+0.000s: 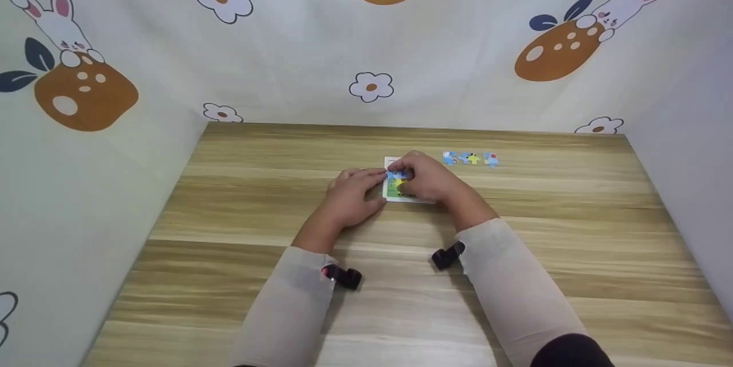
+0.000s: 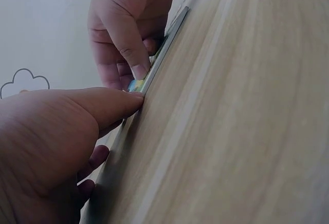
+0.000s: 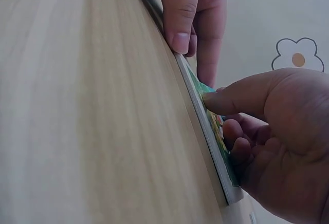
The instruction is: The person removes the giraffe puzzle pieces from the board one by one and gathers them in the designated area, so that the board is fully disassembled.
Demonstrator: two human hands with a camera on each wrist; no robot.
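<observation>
A small jigsaw puzzle in a white-bordered tray lies flat on the table, its picture green, yellow and blue. Along the tray's left edge rests my left hand, fingers extended to the upper side and the thumb at the near left corner. My right hand reaches over the puzzle from the right and covers much of it. Its thumb touches the picture, while the index fingertip is at the upper left; the other fingers curl under. I cannot tell whether a piece is pinched there.
Behind the right hand, several loose jigsaw pieces lie in a row, blue, yellow and with a red spot. The wood-grain table meets a patterned cloth wall at the back. Both sleeves carry small black wrist cameras.
</observation>
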